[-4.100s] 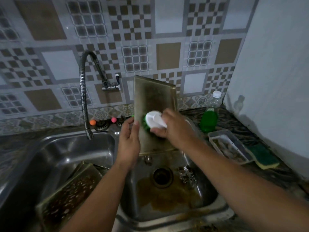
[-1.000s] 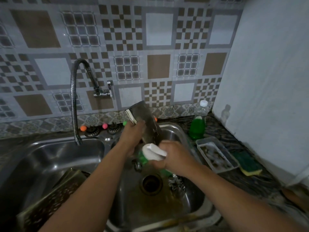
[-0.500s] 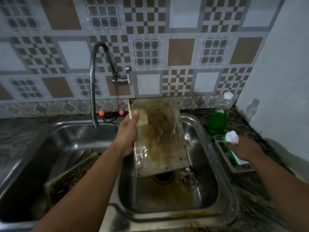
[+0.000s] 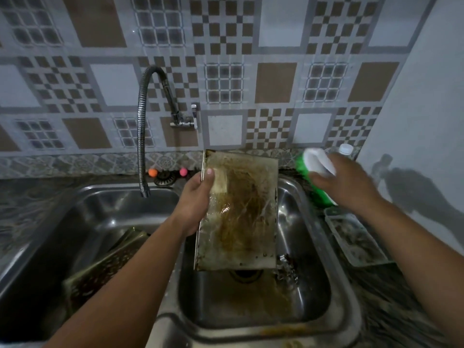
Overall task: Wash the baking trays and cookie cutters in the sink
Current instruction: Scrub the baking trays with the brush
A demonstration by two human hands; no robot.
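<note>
Stained metal fills the left hand's (image 4: 198, 197) grip: a rectangular, brown-streaked baking tray (image 4: 238, 217), held by its left edge with the thumb across the front face and the fingers hidden behind. It stands tilted over the right basin of the stainless double sink (image 4: 339, 272), lower edge above the drain, probably so grime and water run straight down and the dirty face is turned up for scrubbing. The left forearm reaches up from the lower left, wrist fairly straight. The right hand (image 4: 344, 184) is clenched round the white handle of a green-bristled scrubbing brush (image 4: 313, 169), raised off to the tray's right above the dark bench, near a clear rectangular plastic container (image 4: 356, 237) and a capped bottle behind; the brush is not touching the tray, and the hand is blurred. Its forearm comes in from the lower right. A second, speckled baking tray (image 4: 105, 270) leans in the left basin beneath the flexible chrome faucet (image 4: 143, 121), unwashed by the look of it. Shiny metal pieces (image 4: 287, 270) beside the drain may be cookie cutters; too small to tell.
</note>
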